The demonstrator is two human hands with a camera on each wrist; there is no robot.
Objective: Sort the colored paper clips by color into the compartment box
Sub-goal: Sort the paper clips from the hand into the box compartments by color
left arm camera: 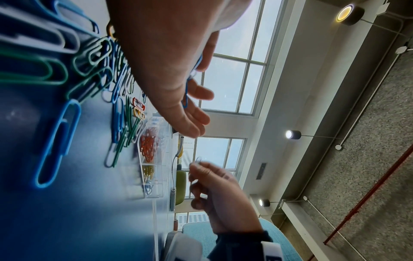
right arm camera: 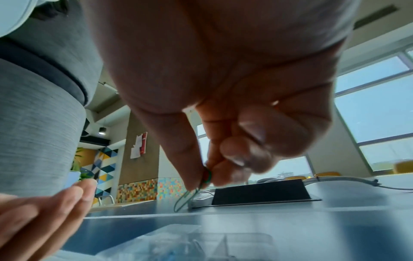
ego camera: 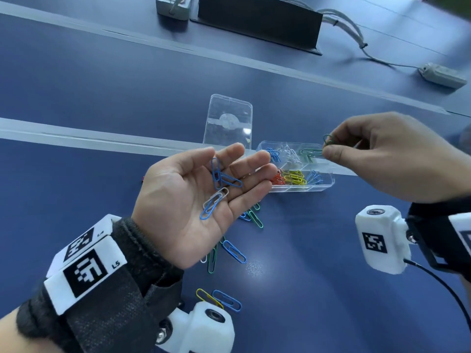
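My left hand (ego camera: 204,192) lies palm up with straight fingers, and several blue clips (ego camera: 221,178) and a white clip (ego camera: 216,197) rest on it. My right hand (ego camera: 328,149) pinches a green clip (ego camera: 328,139) between thumb and forefinger, just above the green compartment of the clear compartment box (ego camera: 328,183). In the right wrist view the green clip (right arm camera: 192,195) hangs from the pinching fingertips (right arm camera: 194,181). The box holds sorted blue, white, green, red, yellow and light blue clips. Loose clips (ego camera: 234,252) lie on the table below my left hand, and in the left wrist view loose clips (left arm camera: 55,141) spread beside the box (left arm camera: 154,159).
The box's clear lid (ego camera: 229,121) stands open behind it. A black cable housing (ego camera: 257,21) and grey adapters (ego camera: 443,77) with cables sit at the far side of the dark blue table (ego camera: 76,85). A yellow and a blue clip (ego camera: 219,299) lie near my left wrist.
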